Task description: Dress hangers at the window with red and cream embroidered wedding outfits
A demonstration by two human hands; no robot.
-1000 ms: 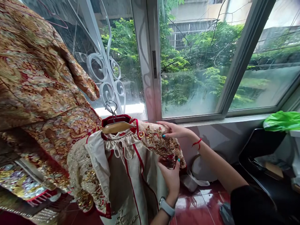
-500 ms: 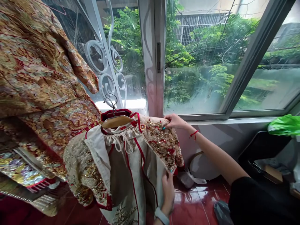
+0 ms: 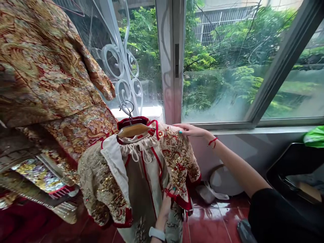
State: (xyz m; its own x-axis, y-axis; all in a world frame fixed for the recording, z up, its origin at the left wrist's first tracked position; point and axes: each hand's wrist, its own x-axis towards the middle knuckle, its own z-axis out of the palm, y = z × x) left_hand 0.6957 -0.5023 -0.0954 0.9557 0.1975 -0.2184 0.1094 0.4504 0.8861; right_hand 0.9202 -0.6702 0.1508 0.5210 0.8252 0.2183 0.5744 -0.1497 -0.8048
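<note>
A cream jacket with gold sequins and red trim hangs over a pale garment with red piping and a tied drawstring neck. Both are on a wooden hanger with a metal hook. My left hand, wearing a pale watch band, grips the jacket's front edge near its red-trimmed lower corner; the fabric partly hides its fingers. At the shoulder, my right hand has its fingers over the top and its thumb in front, lightly holding the cloth. A red string bracelet circles that wrist.
A large gold-and-red brocade garment hangs at left. White scrolled ironwork stands by the window. Lower right are a black chair, a green plastic bag and a plastic bag on the red tiles.
My left hand has moved left and slightly down, drawing the jacket's front edge across the pale garment. The right fingers have straightened over the shoulder. The view has shifted slightly left.
</note>
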